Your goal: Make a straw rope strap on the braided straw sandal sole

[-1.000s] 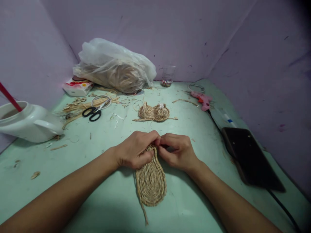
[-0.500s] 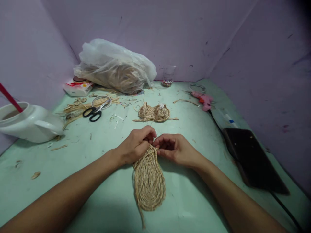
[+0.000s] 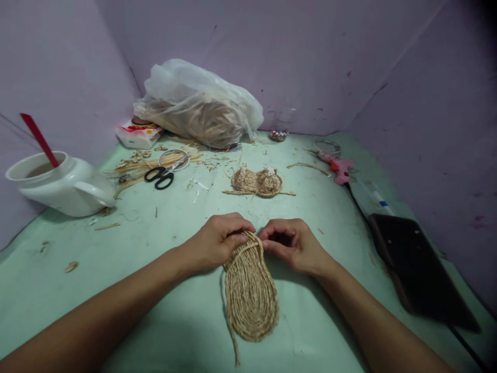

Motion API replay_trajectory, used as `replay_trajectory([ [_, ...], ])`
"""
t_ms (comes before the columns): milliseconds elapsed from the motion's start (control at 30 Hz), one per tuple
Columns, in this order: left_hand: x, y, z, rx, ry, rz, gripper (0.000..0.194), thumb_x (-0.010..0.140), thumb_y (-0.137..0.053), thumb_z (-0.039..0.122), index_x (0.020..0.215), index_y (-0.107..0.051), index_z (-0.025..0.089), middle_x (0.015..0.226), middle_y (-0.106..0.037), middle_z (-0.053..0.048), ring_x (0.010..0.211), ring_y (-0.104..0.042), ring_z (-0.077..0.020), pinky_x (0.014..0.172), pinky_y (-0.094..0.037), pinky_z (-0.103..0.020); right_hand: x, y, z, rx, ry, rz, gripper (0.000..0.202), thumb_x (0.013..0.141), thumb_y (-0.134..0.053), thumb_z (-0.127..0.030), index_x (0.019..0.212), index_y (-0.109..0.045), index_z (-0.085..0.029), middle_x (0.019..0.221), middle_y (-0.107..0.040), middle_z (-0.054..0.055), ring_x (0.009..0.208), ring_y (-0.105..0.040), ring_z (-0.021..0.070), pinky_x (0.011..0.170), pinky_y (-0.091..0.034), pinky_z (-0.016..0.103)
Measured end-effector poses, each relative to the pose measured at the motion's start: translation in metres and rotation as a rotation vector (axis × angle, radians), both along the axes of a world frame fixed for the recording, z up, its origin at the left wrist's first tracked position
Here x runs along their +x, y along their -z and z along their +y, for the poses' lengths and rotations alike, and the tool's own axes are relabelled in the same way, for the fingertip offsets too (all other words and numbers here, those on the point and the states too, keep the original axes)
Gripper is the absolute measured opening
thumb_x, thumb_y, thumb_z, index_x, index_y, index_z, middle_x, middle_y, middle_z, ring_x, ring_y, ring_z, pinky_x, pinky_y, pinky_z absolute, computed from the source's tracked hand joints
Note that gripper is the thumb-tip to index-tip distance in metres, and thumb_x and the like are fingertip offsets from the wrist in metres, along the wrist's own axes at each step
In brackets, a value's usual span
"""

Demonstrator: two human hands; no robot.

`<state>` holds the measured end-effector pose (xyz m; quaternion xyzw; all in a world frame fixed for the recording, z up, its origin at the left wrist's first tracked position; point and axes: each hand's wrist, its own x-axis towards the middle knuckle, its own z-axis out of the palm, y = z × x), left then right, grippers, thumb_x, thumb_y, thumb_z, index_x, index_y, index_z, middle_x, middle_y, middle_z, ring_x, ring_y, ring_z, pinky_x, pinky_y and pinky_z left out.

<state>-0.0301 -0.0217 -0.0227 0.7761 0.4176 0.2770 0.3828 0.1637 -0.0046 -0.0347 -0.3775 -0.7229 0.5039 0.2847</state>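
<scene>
A slipper sole of coiled straw braid (image 3: 251,295) lies lengthwise in front of me, with a loose cord end hanging off its near left side. My left hand (image 3: 221,241) is closed on its far left end, thumb on top and fingers beyond the edge. At the far right edge, my right hand (image 3: 295,244) is closed in a pinch where a strand crosses the sole. The fingertips touch that edge; the strand between them is barely visible. Beyond my hands sits a second woven straw piece (image 3: 257,182) with raised loops and a white patch.
Black-handled scissors (image 3: 163,176) lie on straw strips at the left, near a white jug (image 3: 77,191) holding a red stick. A plastic bag (image 3: 202,103) and a cup of beads (image 3: 278,133) stand behind. A pink glue gun (image 3: 338,167) and black tablet-like slab (image 3: 419,269) lie right.
The view has shifted, so the table things appear further right. My left thumb and fingers lie flatter over the sole's far end. The right hand keeps its pinch at the edge.
</scene>
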Motion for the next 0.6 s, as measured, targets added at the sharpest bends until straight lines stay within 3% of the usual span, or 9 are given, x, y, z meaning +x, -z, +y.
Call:
replay_trajectory([
  [367, 0.0071, -0.0001, 0.0006, 0.074, 0.082, 0.035, 0.015, 0.08, -0.05, 0.015, 0.074, -0.063, 0.013, 0.068, -0.059, -0.002, 0.066, -0.053, -0.0118, 0.066, -0.041, -0.024, -0.0025, 0.0085, -0.0048, 0.088, 0.106, -0.036, 0.01, 0.071, -0.059, -0.02, 0.064, -0.06, -0.013, 0.056, -0.059, 0.002, 0.05, -0.047, 0.0104, 0.046, -0.036, 0.023],
  [600, 0.0065, -0.0018, 0.0002, -0.08, -0.064, 0.026, 0.01, 0.072, -0.059, 0.015, 0.081, -0.062, 0.014, 0.068, -0.062, 0.001, 0.062, -0.055, -0.0104, 0.059, -0.041, -0.021, -0.0081, 0.0053, -0.0089, 0.114, 0.196, -0.09, 0.009, 0.071, -0.057, -0.018, 0.064, -0.06, -0.013, 0.058, -0.062, 0.003, 0.053, -0.051, 0.0117, 0.049, -0.039, 0.023],
])
